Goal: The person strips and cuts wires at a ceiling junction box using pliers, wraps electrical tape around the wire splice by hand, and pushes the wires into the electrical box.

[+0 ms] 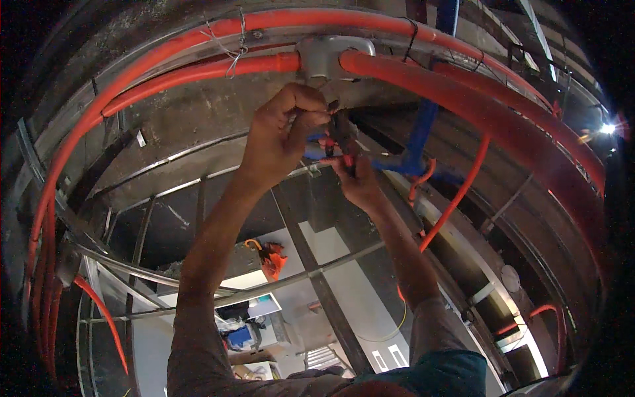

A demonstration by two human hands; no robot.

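Both my arms reach up toward a grey junction box (321, 57) with orange conduits joined to its sides. Just below the box, my left hand (283, 129) is closed in a pinch, thumb against forefinger. What it pinches is too small to make out. My right hand (360, 180), lower and to the right, grips a pair of pliers (341, 124) with red and dark handles. The dark head of the pliers points up, close to the left fingertips. Shadow hides part of the pliers and the right fingers.
Orange conduits (463, 92) curve overhead, with thin wire ties on some. A blue pipe (423, 129) runs behind my right hand. Metal ceiling framing (324, 291) spans below my arms. Far down are an orange umbrella (272, 260) and a blue item (239, 336). A bright lamp (607, 128) shines right.
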